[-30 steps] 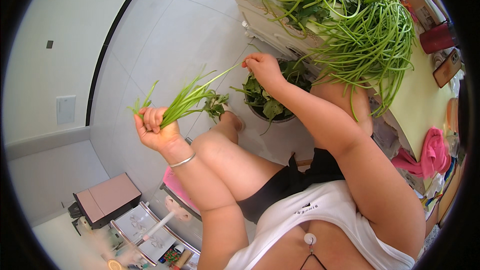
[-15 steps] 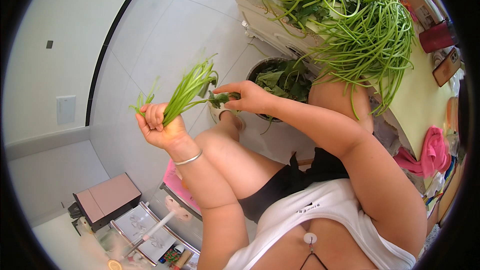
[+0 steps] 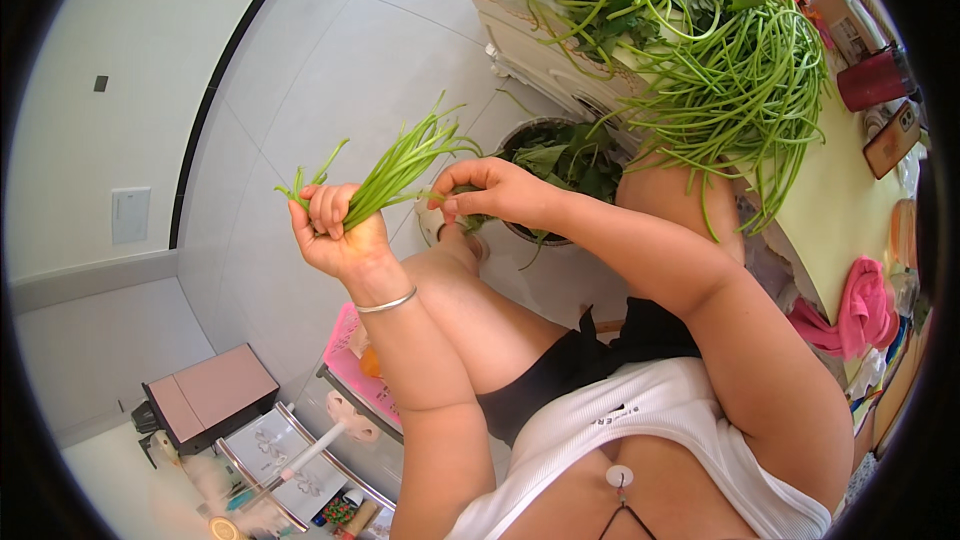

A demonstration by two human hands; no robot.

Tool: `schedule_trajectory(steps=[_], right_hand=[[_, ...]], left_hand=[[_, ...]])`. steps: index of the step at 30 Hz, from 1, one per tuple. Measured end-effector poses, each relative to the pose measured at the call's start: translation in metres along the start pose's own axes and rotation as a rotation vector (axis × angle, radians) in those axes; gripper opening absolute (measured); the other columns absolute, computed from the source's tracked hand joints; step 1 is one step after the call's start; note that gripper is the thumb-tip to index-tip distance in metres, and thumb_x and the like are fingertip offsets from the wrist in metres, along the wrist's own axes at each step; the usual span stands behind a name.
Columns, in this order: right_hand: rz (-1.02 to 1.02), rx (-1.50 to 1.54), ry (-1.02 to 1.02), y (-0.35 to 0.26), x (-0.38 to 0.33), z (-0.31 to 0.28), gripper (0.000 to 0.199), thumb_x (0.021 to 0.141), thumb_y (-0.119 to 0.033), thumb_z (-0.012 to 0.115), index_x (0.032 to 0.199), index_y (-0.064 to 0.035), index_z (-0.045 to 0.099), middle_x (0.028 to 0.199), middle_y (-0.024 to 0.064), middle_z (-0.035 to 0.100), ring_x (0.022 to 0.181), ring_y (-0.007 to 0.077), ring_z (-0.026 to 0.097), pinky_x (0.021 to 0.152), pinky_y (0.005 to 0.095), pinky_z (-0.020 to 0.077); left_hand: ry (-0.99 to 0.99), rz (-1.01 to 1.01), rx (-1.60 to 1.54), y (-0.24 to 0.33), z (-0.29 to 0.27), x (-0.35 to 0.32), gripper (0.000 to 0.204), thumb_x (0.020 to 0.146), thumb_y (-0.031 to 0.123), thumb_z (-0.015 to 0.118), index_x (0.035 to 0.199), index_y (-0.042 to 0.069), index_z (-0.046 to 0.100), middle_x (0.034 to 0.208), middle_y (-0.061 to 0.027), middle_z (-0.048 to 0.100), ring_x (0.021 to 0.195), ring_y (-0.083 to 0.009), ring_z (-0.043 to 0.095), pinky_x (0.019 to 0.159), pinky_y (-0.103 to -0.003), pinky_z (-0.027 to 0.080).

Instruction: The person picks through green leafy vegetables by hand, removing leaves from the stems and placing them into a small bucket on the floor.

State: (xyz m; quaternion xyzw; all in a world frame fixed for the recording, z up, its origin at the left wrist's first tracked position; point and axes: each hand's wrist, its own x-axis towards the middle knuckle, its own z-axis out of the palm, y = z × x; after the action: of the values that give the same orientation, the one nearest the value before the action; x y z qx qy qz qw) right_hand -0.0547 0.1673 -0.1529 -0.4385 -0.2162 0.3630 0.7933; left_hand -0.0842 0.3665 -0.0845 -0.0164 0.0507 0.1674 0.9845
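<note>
My left hand (image 3: 342, 235) is closed round a bunch of long green leaf stems (image 3: 400, 168), their tips fanning up to the right. A few shorter ends stick out on its other side. To the right of the bunch, my right hand (image 3: 500, 192) has thumb and fingers pinched on one thin stem that leads off from it. Part of that stem is hidden by the fingers. Below and behind the right hand stands a round bin (image 3: 520, 126) holding torn green leaves (image 3: 560, 158).
A large heap of green stems (image 3: 730, 90) hangs over the edge of the pale yellow table (image 3: 800, 225) at right. A dark red cup (image 3: 872, 82), a phone (image 3: 893, 140) and a pink cloth (image 3: 862, 310) lie there. A pink basket (image 3: 350, 340) is by my left arm.
My right hand has drawn in slightly left, and the leafy piece at its fingers no longer shows there. The bunch in my left hand has tilted a little rightward.
</note>
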Motion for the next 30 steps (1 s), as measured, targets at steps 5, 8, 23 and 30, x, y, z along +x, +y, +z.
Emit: schedule_trajectory(steps=[5,8,23,30], right_hand=[[0.072,-0.038,-0.006,-0.019,-0.006,0.011,0.022,0.094,-0.018,0.055,0.101,-0.0028,0.067,0.076,-0.001,0.058,0.074,0.0068,0.053,0.07,0.0248,0.0428],[0.115,-0.218,0.081,-0.026,-0.007,0.009,0.024,0.092,-0.021,0.053,0.098,-0.0037,0.069,0.07,0.0027,0.06,0.068,0.0118,0.056,0.066,0.0283,0.0448],[0.204,-0.702,0.572,-0.01,0.0,-0.009,0.033,0.083,-0.029,0.054,0.076,0.0014,0.067,0.071,0.0234,0.062,0.067,0.0402,0.059,0.064,0.0449,0.0487],[0.123,-0.712,0.624,-0.014,-0.011,-0.018,0.034,0.084,-0.029,0.053,0.075,0.0012,0.066,0.07,0.0237,0.061,0.067,0.0411,0.059,0.065,0.0476,0.0473]], left_hand=[[-0.002,-0.001,0.092,-0.003,-0.002,0.001,0.014,0.092,0.017,0.055,0.086,0.004,0.052,0.053,0.0061,0.032,0.043,-0.0068,0.027,0.05,-0.025,0.029],[0.021,-0.005,0.142,-0.012,-0.002,-0.002,0.016,0.093,0.019,0.054,0.085,0.005,0.053,0.053,0.0056,0.031,0.043,-0.0076,0.026,0.05,-0.026,0.03],[-0.137,0.052,0.703,-0.078,-0.009,-0.021,0.02,0.093,0.027,0.055,0.08,0.012,0.056,0.05,0.0042,0.029,0.04,-0.0089,0.022,0.049,-0.028,0.027],[-0.114,0.049,0.625,-0.086,-0.015,-0.015,0.02,0.093,0.023,0.056,0.078,0.009,0.056,0.05,0.0046,0.029,0.041,-0.0087,0.023,0.049,-0.028,0.027]])
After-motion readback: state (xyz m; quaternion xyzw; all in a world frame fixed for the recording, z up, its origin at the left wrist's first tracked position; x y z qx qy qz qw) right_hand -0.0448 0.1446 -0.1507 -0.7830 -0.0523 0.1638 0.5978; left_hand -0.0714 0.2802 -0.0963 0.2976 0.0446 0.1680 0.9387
